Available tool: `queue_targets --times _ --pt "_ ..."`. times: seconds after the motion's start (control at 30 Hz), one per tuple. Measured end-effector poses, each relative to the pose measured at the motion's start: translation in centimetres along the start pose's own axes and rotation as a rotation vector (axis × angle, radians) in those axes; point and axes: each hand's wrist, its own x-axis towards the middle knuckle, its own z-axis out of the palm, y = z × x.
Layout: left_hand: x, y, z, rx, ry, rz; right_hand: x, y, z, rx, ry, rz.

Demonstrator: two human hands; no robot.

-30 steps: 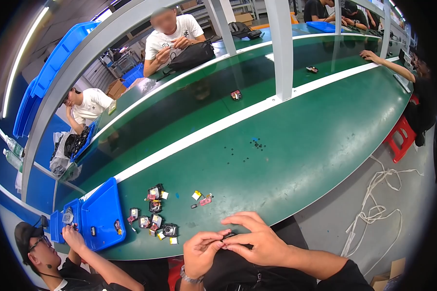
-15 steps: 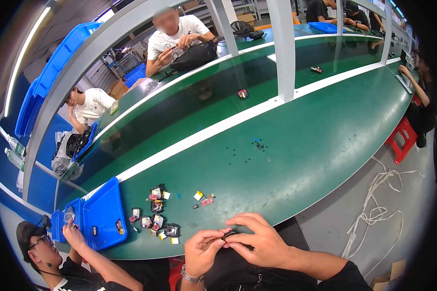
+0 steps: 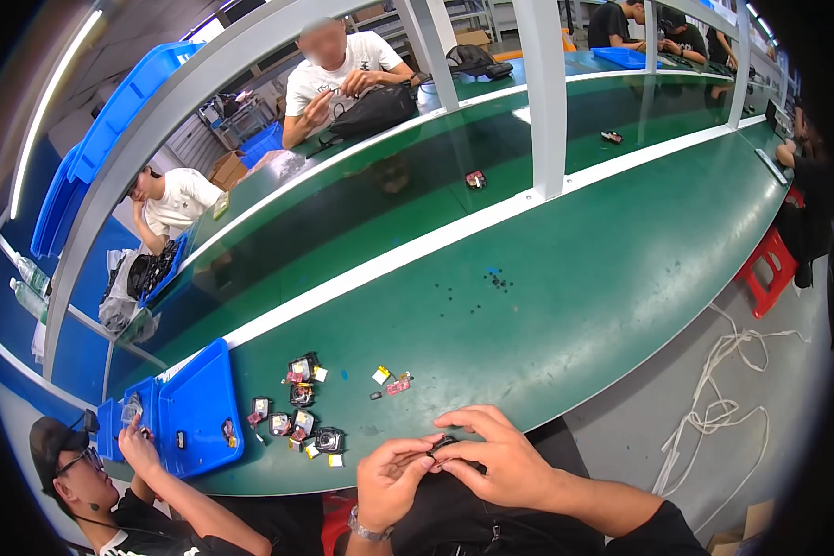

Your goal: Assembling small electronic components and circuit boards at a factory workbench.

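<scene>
Hands together at lower edge of view, just off the near rim of the worktop. Left hand (image 3: 391, 482) and right hand (image 3: 499, 461) fingertip to fingertip, both pinched shut on a small dark part (image 3: 441, 444); grip tight, fingers curled, thumbs tucked under. Part mostly hidden by fingers, shape not clear. Metal watch band on left wrist (image 3: 366, 531). Dark sleeves on both forearms, entering from below.

Just ahead of the hands, on the long green curved worktop (image 3: 574, 306): cluster of small black-and-silver components with red and yellow tags (image 3: 296, 422), lying loose, some touching. Slightly right of the cluster, a small yellow square piece (image 3: 381, 374) beside a small pink-red piece (image 3: 398, 384). Further out, a scatter of tiny black specks (image 3: 496, 279) near mid-belt.

Left of the cluster, a shallow blue plastic tray (image 3: 199, 408) at the worktop edge, a few small parts inside. Beside it, a neighbouring person in cap and glasses (image 3: 74, 463), own hand raised over the tray's far end.

White stripe (image 3: 417, 250) along the worktop's length, grey metal uprights (image 3: 545, 93) rising from it. Across the line, a seated person in white shirt (image 3: 338, 69) handling a black bag (image 3: 375, 109); another person in white shirt (image 3: 171, 199) further left. Red stool (image 3: 769, 273) and loose white cord (image 3: 723, 389) on the floor at right.
</scene>
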Motion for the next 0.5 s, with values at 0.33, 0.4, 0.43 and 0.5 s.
queue_targets --times 0.33,0.4,0.43,0.5 --pt "0.6 0.1 1.7 0.150 0.115 0.075 0.0 -0.5 0.0 0.092 0.099 0.151" --pt "0.6 -0.1 1.8 0.168 0.134 0.090 0.0 -0.5 0.1 0.090 0.109 0.156" --pt "0.6 -0.2 1.9 0.166 0.159 0.089 0.0 -0.4 0.1 0.089 0.107 0.155" --pt "0.6 -0.3 2.0 0.166 0.186 0.092 0.0 -0.3 0.2 0.082 0.136 0.145"
